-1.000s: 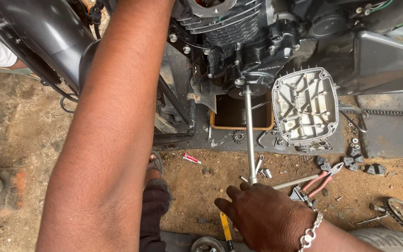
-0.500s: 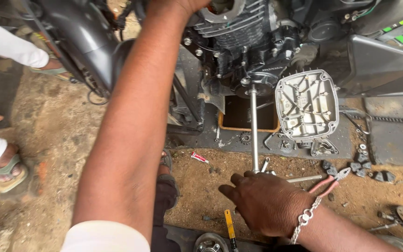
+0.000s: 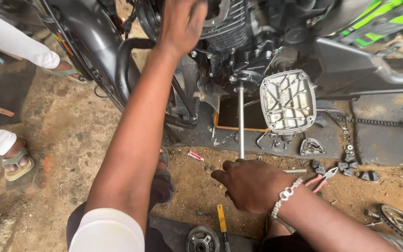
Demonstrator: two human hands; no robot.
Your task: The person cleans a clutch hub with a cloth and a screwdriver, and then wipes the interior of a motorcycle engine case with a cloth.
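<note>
My left arm is stretched far forward and up, white sleeve at the shoulder; the left hand (image 3: pixel 183 25) is raised, palm down, blurred. My right hand (image 3: pixel 253 184) sits low, fingers (image 3: pixel 225 175) curled closed, a beaded bracelet on the wrist.

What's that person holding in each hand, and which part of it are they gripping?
The right hand grips the near end of a long metal wrench shaft whose far end sits on the engine. The left hand rests on the engine's top; no clear grip shows.
</note>
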